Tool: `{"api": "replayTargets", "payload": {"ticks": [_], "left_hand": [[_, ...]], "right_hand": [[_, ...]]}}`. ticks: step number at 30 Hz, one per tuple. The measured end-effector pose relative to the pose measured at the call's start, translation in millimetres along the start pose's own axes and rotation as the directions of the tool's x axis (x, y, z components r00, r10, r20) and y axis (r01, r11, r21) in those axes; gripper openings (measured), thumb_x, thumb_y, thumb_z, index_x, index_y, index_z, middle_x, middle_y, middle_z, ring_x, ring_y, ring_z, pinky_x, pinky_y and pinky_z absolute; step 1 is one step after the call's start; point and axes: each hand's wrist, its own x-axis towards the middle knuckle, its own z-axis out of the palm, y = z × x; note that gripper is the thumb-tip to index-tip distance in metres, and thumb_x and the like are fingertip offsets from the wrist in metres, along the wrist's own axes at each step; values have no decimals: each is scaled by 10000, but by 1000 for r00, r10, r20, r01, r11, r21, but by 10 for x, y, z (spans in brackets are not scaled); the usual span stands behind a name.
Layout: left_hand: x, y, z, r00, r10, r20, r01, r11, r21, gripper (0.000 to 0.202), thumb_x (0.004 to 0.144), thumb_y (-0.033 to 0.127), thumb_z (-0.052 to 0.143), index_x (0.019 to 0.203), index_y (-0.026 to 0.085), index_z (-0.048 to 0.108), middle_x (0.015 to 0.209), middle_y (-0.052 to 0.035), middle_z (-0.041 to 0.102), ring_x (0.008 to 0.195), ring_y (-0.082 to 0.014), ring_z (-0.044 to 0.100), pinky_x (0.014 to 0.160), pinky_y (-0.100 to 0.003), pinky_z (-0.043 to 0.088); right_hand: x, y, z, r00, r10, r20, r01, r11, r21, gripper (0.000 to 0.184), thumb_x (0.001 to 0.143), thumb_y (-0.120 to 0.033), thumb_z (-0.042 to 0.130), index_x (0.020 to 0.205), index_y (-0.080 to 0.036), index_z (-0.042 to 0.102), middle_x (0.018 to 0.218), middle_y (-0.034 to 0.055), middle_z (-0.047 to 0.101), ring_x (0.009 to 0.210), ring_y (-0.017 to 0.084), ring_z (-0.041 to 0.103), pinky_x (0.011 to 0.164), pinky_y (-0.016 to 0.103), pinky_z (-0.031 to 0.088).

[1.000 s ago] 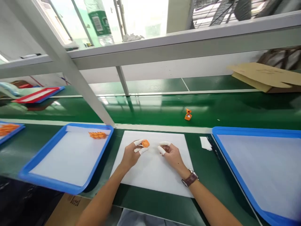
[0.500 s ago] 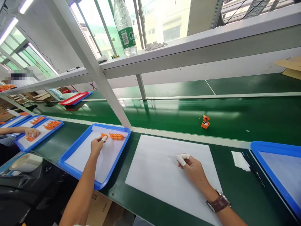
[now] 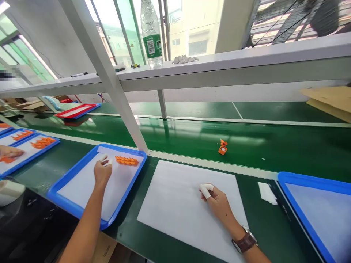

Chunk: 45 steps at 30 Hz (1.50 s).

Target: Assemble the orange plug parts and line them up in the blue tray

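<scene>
L hand (image 3: 102, 173) backed off, fingers (image 3: 110, 162) parted just L of orange pcs (image 3: 126, 160) (in tray (image 3: 65, 205)); R hand (image 3: 216, 201) pinched.

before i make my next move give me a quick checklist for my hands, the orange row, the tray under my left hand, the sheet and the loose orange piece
1. Left hand free of orange parts: ok, none shows in its fingers.
2. Orange row inside the tray: ok, near its far right corner, apart from the left hand.
3. Right hand free: cannot tell, the fingertips are close together and hide what may be between them.
4. Sheet lying flat: ok, with the right hand above it.
5. Loose orange piece in a tray: not ok, it is on the green surface beyond the sheet.
</scene>
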Motion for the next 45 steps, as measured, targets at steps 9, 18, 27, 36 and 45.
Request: {"api": "replayTargets", "payload": {"ticks": [9, 18, 27, 36, 45], "left_hand": [[-1169, 799, 811, 722, 553, 416, -431, 830, -355, 325, 893, 373, 615, 1205, 291, 655, 1216, -33, 655, 970, -196, 684, 858, -343, 595], [-2163, 694, 1670, 120, 706, 697, -506, 648, -569, 162, 937, 230, 493, 967, 215, 651, 1259, -79, 613, 740, -140, 642, 734, -339, 563], [-2165, 612, 1667, 128, 723, 679, -417, 660, -625, 182, 885, 231, 557, 1018, 242, 682, 1214, -76, 618, 774, -165, 646, 792, -349, 556], [-2008, 616, 1771, 403, 381, 832, 316, 796, -517, 508, 924, 441, 570, 1393, 261, 498, 1303, -120, 612, 904, -206, 699, 755, -383, 612], [-1963, 772, 1636, 472, 363, 804, 365, 750, -552, 443, 892, 427, 610, 1277, 207, 633, 1155, -86, 710, 1061, -250, 677, 934, -400, 563]], "right_hand": [[118, -79, 12, 1000, 11, 16, -10, 998, -63, 259, 882, -420, 596, 949, -189, 694, 816, 51, 710, 708, 207, 680, 642, 310, 549], [720, 5, -651, 976, -44, -215, -36, 933, -357, 462, 829, -406, 634, 1217, -156, 608, 1131, 123, 654, 918, 226, 648, 786, 347, 554], [1863, 29, -647, 957, -111, -269, -50, 848, -528, 542, 678, -399, 755, 1129, -129, 626, 1071, 118, 657, 789, 205, 623, 740, 331, 531], [1561, -209, -25, 956, -285, -69, 209, 826, -523, 284, 808, -350, 635, 1017, -157, 636, 933, 59, 651, 771, 187, 605, 743, 331, 514], [371, -374, 250, 926, -335, 172, 377, 835, -401, 531, 769, -252, 743, 1265, -228, 557, 1114, 69, 607, 897, 204, 590, 839, 380, 527]]}}
